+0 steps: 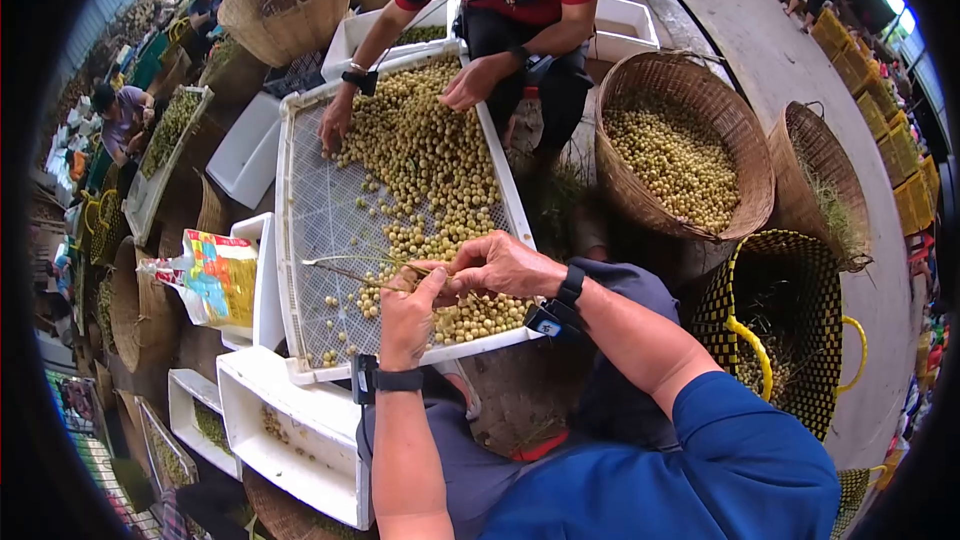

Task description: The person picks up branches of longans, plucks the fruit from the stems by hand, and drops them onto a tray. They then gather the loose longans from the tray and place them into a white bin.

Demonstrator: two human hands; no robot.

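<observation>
My left hand (405, 312) is closed on a thin green stem (345, 259) that sticks out to the left over the tray. Close beside it, my right hand (503, 266) is closed too, its fingertips meeting the left hand's; what they pinch is hidden. Under both hands lies a large white mesh tray (325, 202) with small round yellowish-green fruits (415, 130) heaped toward its far and right parts. Across the tray, a co-worker's two hands reach in: one rests by the mesh at the left, the other hovers over the heap.
A wicker basket (750, 140) full of the fruits stands right of the tray. Nearer me is a black-and-yellow woven basket (825, 340). White foam boxes (290, 475) lie to the left, beside a colourful printed bag (225, 280). Other people sit among baskets at the far left.
</observation>
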